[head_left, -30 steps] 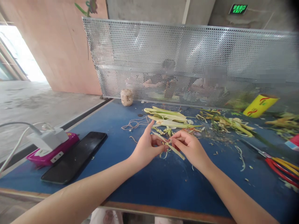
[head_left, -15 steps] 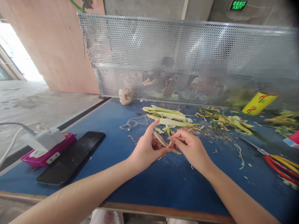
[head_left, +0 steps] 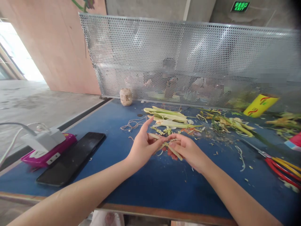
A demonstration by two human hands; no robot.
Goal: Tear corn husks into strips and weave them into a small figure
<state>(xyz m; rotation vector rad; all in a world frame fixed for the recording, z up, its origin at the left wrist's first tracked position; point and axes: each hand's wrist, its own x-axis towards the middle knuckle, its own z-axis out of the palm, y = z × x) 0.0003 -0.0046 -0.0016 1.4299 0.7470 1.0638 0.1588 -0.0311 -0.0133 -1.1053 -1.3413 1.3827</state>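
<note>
both hands pinch a pale strip over the blue table

the left hand [head_left: 142, 142] pinches a pale plant strip [head_left: 175, 153] between its thumb and curled fingers, its index finger sticking out toward 1 o'clock. the right hand [head_left: 189, 150] grips the same piece from the 3 o'clock side, and the fingertips of both hands nearly meet. one end of the strip slants out toward 5 o'clock; the fingers hide the middle, so whether it is folded or tied cannot be told.

taking the hands as the centre of the dial, a stack of pale green leaves [head_left: 172, 116] lies just beyond at 12 o'clock, on the blue table [head_left: 141, 191]. loose twine [head_left: 134, 125] curls at 10, and farther off toward 11 a whitish lump [head_left: 126, 96] stands near the perforated screen [head_left: 141, 47]. at 9 lie a black phone [head_left: 72, 158] and, beside it, a magenta power strip [head_left: 50, 153] with a white charger [head_left: 45, 141] plugged in.

red-handled scissors [head_left: 270, 160] rest at 3 o'clock, with leaf scraps [head_left: 235, 124] and a yellow tube [head_left: 260, 106] toward 2. through the screen at 12, a person [head_left: 169, 86] shows dimly.
</note>
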